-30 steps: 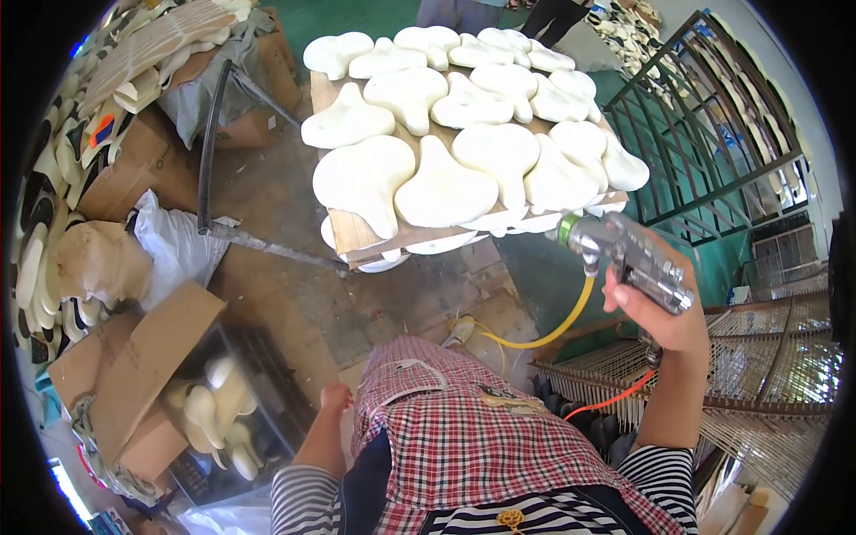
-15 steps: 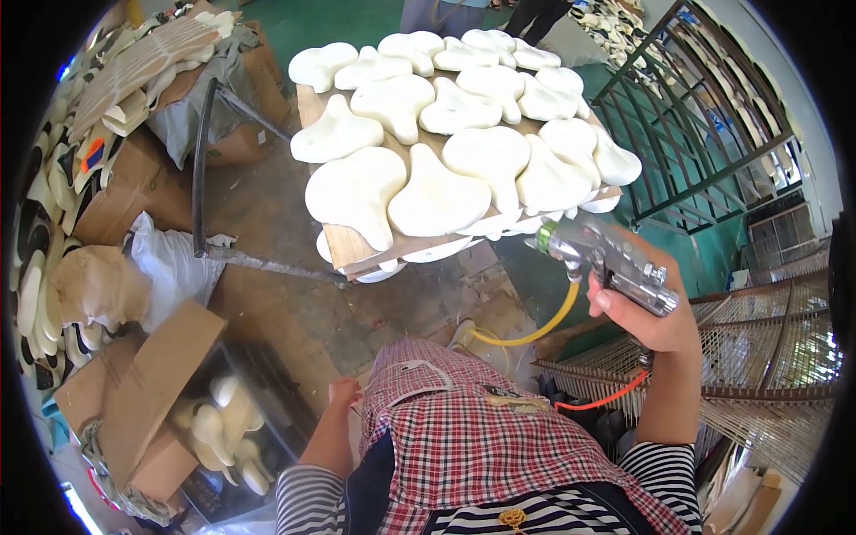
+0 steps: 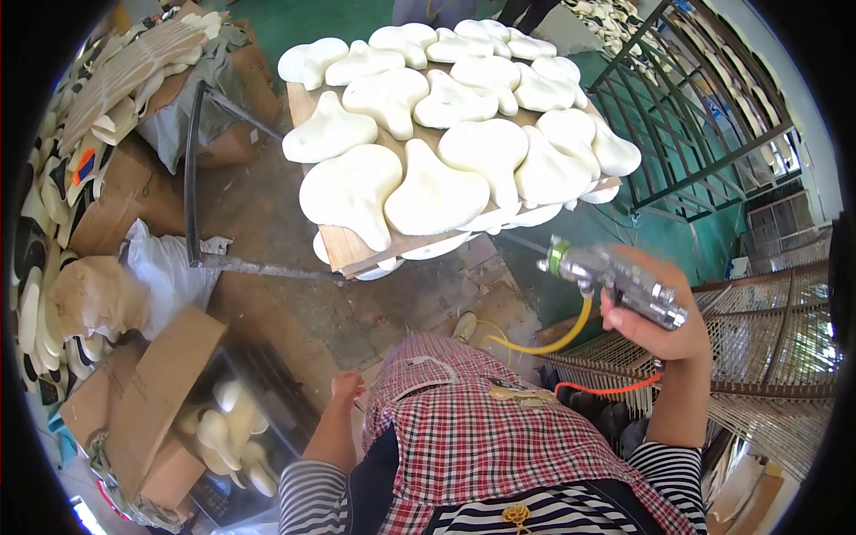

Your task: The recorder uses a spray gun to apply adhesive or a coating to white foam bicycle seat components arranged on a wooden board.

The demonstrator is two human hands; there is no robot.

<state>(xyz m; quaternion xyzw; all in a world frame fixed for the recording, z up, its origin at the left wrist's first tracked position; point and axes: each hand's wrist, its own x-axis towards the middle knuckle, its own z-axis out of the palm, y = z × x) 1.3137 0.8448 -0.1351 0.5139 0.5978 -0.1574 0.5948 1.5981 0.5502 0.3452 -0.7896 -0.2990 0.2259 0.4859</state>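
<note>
The right hand [image 3: 664,323], fingers wrapped round the spray gun [image 3: 615,279] at centre right, has dropped farther below the board [image 3: 343,250] — a faint streak now shows ahead of the nozzle, suggesting active spray. White pieces [image 3: 437,192] crowd upper centre; the left hand [image 3: 347,386] curls loosely, apparently empty.

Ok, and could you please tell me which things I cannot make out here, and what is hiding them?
All in the head view:
Lower white pieces: mostly covered by the wooden board.
Orange hose: its left end disappears at the checked apron.
Right hand: some fingers are hidden by the spray gun.
Person beyond the board: cut off by the top edge.
Left hand: too small to tell each finger's position.
</note>
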